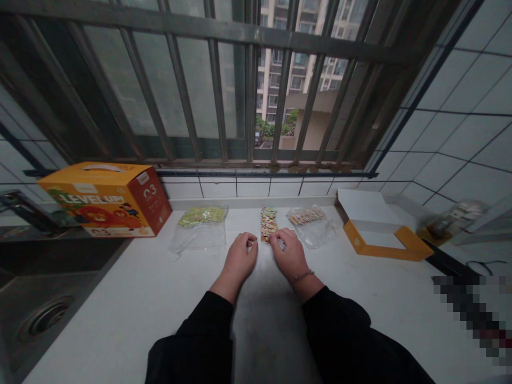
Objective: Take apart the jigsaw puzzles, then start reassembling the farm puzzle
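A narrow row of thin, multicoloured pieces (269,221), which look like puzzle pieces standing on edge, lies on the white counter. My right hand (288,253) has its fingers curled against the near end of this row, pinching at the pieces there. Just left of that end rests my left hand (241,258), thumb and fingers drawn together; whatever is between them is too small to make out. A clear bag with green pieces (202,216) lies beyond my left hand. Beyond my right hand is another clear bag with pale brown pieces (307,214).
At the back left stands a closed orange carton (104,200) with a handle, beside a sink (52,314) and tap (30,213). An open orange-and-white box (378,234) lies to the right, near a glass jar (456,218). A barred window (212,80) rises behind the counter.
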Tool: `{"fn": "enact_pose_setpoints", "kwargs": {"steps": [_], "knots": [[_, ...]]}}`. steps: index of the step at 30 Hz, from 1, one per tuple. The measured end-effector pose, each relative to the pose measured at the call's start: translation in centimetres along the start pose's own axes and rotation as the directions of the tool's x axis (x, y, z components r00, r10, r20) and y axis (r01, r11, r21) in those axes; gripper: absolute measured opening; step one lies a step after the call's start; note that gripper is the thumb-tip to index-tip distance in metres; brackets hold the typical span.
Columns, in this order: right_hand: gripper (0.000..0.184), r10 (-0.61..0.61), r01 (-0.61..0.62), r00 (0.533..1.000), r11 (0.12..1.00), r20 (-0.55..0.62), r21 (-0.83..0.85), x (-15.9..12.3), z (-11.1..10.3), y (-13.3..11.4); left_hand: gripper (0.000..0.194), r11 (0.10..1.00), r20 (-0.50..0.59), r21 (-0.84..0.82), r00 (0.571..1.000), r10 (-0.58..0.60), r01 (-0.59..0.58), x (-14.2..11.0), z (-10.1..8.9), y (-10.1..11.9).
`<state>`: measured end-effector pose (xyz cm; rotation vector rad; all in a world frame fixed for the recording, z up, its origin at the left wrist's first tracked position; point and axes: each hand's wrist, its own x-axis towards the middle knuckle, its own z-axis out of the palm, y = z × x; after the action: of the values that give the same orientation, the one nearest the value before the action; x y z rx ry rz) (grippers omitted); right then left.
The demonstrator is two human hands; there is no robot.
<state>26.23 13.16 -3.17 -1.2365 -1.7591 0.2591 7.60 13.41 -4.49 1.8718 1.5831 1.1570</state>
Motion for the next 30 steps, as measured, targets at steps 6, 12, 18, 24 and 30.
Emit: {"fn": "enact_pose_setpoints", "kwargs": {"steps": [6, 12, 18, 24, 30], "knots": [[0.019, 0.057, -0.059, 0.998, 0.995, -0.035, -0.08, -0.1, 0.7, 1.2, 0.008, 0.999, 0.027, 0.011, 0.999, 0.032, -0.033, 0.0, 0.0, 0.0], [0.061, 0.13, -0.115, 0.989, 0.976, 0.075, -0.187, -0.9, 1.7, 1.9, 0.01, 1.0, 0.012, 0.009, 1.0, 0.028, -0.028, 0.0, 0.1, -0.1], [0.033, -0.07, 0.054, 0.961, 0.996, 0.269, 0.066, -0.8, 1.1, 0.2, 0.024, 1.0, -0.051, -0.006, 0.999, -0.015, 0.015, 0.4, 0.3, -0.7], [0.025, -0.125, 0.109, 0.958, 0.991, 0.259, 0.074, -0.7, 0.9, -0.2, 0.027, 0.999, -0.011, 0.019, 1.0, 0.028, -0.028, 0.6, 0.3, -0.7], [0.05, 0.084, -0.025, 0.967, 0.971, 0.241, -0.239, -1.1, 1.3, 1.7, 0.023, 0.982, 0.184, 0.081, 0.971, 0.155, -0.172, -0.5, 0.0, 0.5]]}}
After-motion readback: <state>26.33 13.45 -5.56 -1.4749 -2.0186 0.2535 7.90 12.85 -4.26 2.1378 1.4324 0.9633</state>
